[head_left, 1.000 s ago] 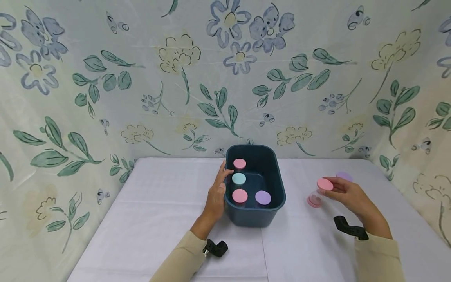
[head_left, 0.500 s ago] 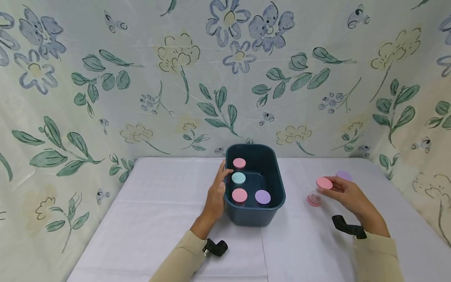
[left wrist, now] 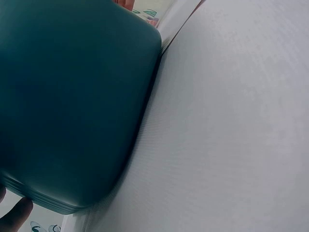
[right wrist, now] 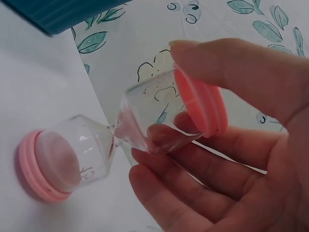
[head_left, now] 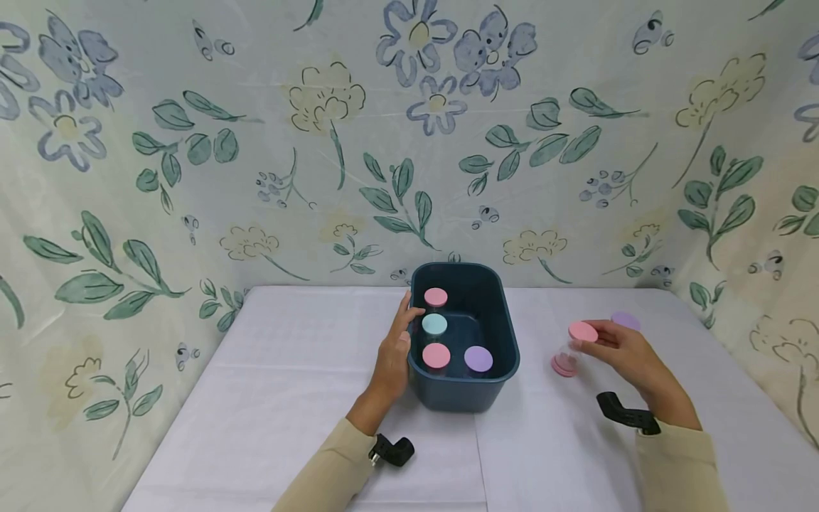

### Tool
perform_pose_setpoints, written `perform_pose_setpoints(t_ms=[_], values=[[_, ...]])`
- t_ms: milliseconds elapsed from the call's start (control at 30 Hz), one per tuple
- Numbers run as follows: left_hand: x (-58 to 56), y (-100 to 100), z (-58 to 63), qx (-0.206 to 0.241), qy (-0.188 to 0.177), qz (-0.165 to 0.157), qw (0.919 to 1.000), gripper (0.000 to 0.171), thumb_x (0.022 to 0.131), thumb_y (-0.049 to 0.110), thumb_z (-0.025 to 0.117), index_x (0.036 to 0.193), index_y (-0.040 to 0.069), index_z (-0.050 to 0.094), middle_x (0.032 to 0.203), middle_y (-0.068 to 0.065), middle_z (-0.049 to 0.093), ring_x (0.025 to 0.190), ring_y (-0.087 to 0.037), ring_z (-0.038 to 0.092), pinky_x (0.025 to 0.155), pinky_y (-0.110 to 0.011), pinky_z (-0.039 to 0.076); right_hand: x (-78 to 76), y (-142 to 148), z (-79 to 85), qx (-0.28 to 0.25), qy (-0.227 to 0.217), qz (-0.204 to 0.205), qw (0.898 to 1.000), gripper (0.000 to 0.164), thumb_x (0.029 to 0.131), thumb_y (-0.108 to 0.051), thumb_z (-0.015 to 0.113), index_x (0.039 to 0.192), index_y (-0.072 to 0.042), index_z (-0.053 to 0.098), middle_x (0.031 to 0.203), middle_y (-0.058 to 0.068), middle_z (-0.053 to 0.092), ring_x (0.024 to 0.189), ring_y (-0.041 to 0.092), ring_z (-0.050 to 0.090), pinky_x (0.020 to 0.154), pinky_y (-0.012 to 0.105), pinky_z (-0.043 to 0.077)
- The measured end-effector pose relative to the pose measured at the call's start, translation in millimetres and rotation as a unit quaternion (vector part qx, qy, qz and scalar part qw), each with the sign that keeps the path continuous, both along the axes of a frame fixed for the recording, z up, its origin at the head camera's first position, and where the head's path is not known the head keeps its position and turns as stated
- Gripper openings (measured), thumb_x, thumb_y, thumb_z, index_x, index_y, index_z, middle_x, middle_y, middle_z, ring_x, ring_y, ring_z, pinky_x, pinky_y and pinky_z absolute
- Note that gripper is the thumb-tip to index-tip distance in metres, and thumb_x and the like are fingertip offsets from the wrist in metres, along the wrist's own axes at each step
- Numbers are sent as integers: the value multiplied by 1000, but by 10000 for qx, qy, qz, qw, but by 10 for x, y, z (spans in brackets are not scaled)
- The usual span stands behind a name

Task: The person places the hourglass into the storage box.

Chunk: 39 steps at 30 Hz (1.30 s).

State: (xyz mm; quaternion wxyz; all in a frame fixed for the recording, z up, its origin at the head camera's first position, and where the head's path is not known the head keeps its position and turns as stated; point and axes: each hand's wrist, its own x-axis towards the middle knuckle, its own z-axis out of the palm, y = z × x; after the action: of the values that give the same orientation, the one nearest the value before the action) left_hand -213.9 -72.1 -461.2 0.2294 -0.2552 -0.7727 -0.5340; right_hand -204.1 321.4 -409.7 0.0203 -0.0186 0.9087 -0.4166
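Note:
My right hand pinches a small clear sand timer near its upper pink cap, thumb on one side and fingers on the other. The timer leans, its lower pink cap close over the white tabletop. My left hand holds the left side of a dark blue plastic bin, with fingers at the rim. Two fingertips show at the bin's edge in the left wrist view. Inside the bin stand timers with pink, light teal and purple caps.
Behind my right hand a purple-capped piece stands on the white-covered table, partly hidden. A floral cloth hangs along the table's back and sides.
My right hand has shifted slightly left with the sand timer, toward the bin. The left hand and the bin stay in place.

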Motion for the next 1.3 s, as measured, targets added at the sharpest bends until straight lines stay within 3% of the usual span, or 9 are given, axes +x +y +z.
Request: perform_pose_setpoints(t_ms=[433, 733, 1000, 1300], values=[[4, -4, 2, -34, 6, 46, 10000, 46, 102, 30, 21, 141, 16, 42, 160, -6, 19, 146, -22, 19, 112, -53, 24, -13, -119, 69, -264, -44, -268, 9993, 80, 84, -55, 65, 144, -6, 41, 137, 20, 50, 117, 32, 51, 91, 48, 48], [-28, -3, -23, -14, 43, 8, 10000, 45, 101, 23, 23, 141, 18, 42, 161, -3, 17, 146, -21, 17, 112, -53, 24, -4, -174, 112, -433, 415, -377, 9975, 73, 85, -47, 68, 139, -5, 43, 130, 17, 56, 94, 0, 57, 75, 17, 50], [-28, -8, -25, 42, 17, -61, 10000, 45, 100, 22, 24, 141, 18, 42, 161, -4, 17, 147, -22, 16, 113, -53, 21, 27, -237, 156, -496, 617, -486, 9957, 68, 87, -46, 67, 138, -8, 44, 123, 5, 59, 96, 2, 57, 76, 18, 49], [-23, -6, -23, 10, 54, -42, 10000, 45, 100, 19, 24, 141, 19, 42, 160, -5, 18, 146, -21, 18, 112, -53, 24, 66, -340, 229, -525, 623, -617, 9948, 71, 85, -49, 67, 138, -9, 44, 126, 9, 58, 98, 3, 56, 77, 16, 46]])
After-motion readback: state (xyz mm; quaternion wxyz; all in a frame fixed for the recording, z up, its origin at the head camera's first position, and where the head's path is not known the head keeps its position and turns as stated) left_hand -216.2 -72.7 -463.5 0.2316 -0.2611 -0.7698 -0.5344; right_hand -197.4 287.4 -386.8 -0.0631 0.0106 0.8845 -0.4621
